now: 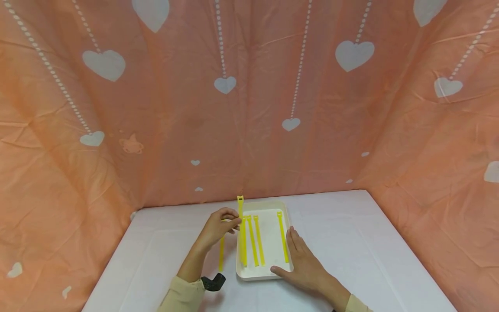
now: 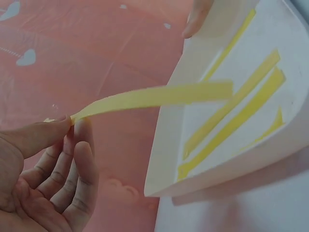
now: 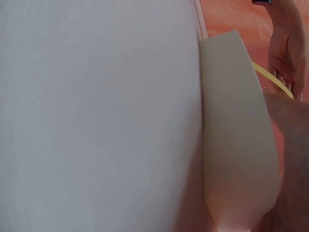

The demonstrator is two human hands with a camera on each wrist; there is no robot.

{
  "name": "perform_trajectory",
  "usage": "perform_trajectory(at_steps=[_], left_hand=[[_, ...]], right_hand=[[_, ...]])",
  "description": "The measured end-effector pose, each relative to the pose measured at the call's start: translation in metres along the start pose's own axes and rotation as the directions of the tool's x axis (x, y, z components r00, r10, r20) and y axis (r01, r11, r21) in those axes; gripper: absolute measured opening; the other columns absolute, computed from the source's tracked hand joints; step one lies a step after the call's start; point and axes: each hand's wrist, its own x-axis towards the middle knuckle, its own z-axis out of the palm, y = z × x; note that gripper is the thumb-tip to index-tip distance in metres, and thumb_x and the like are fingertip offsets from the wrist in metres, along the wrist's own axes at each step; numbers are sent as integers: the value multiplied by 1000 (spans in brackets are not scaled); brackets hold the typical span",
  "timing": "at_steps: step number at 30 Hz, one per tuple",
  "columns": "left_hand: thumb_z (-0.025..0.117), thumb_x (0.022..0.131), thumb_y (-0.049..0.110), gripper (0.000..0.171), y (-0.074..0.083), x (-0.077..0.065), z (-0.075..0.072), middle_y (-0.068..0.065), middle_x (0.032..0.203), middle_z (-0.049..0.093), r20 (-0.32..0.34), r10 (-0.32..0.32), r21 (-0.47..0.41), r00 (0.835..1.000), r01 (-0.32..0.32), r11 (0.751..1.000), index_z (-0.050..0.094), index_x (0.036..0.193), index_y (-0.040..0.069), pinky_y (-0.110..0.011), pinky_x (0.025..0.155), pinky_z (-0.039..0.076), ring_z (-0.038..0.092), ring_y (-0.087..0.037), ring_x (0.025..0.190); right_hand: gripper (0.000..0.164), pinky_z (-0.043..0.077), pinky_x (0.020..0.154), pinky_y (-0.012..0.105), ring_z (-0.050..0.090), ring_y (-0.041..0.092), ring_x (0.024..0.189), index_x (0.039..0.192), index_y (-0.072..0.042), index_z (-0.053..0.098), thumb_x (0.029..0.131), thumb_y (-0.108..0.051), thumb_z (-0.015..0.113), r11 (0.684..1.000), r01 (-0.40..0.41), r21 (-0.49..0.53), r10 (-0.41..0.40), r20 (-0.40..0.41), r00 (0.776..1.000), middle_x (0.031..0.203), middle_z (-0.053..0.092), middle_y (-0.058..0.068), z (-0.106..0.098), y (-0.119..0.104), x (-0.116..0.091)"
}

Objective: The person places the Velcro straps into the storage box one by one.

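Observation:
My left hand (image 1: 221, 226) pinches a yellow cable tie (image 2: 154, 96) near its slotted end, between thumb and fingertips. The strap's tail hangs over the white tray (image 1: 269, 273), curving slightly in the left wrist view. Several similar yellow straps (image 1: 259, 240) lie lengthwise inside, most toward the left and one by the right wall. My right hand (image 1: 308, 268) rests against the tray's right side, fingers straight along the wall and thumb at the near corner. In the right wrist view the tray's outer wall (image 3: 236, 130) hides the straps inside.
Another yellow strap (image 1: 221, 255) lies on the white tabletop (image 1: 351, 242) just left of the tray. A peach curtain (image 1: 253, 143) with white hearts rises behind the table and on both sides. A black band (image 1: 213, 282) sits at the left wrist.

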Motion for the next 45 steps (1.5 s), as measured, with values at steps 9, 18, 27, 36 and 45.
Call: perform_trajectory(at_steps=[9, 18, 27, 36, 45], left_hand=[[73, 102, 6, 16, -3, 14, 12, -28, 111, 74, 27, -27, -17, 999, 28, 999, 66, 113, -4, -42, 80, 67, 79, -28, 88], [73, 102, 4, 19, -5, 22, 24, -29, 111, 74, 52, -44, -89, 998, 49, 995, 65, 115, -7, -41, 81, 67, 78, -26, 88], [74, 102, 7, 23, -8, 30, 41, -22, 108, 77, 89, -49, -101, 995, 58, 993, 64, 118, -7, -48, 86, 66, 79, -28, 90], [74, 101, 4, 24, -9, 35, 57, -22, 104, 77, 109, -43, -121, 993, 57, 991, 63, 117, -9, -47, 83, 67, 79, -26, 87], [73, 101, 1, 24, -11, 38, 72, -27, 105, 76, 114, -66, -135, 991, 81, 987, 63, 119, -11, -48, 84, 67, 79, -37, 90]], right_hand=[[123, 25, 131, 55, 15, 39, 165, 168, 7, 15, 93, -79, 62, 1000, -19, 2, 19, -1, 1000, 178, 10, 24, 3, 2, 1], [124, 23, 132, 53, 13, 37, 165, 169, 5, 12, 93, -80, 60, 1000, -30, 6, 30, 25, 999, 179, 7, 22, 3, 5, 1], [123, 23, 132, 54, 13, 38, 165, 169, 6, 12, 94, -80, 60, 1000, -27, 1, 27, 16, 999, 178, 7, 23, 2, 4, 0], [121, 25, 131, 56, 17, 40, 164, 166, 11, 17, 95, -76, 63, 1000, 2, -2, -2, -12, 1000, 176, 13, 28, -1, 1, 0], [121, 26, 131, 56, 17, 42, 164, 166, 11, 17, 95, -75, 63, 1000, -1, 3, 1, -8, 1000, 176, 12, 27, 0, 0, 0]])
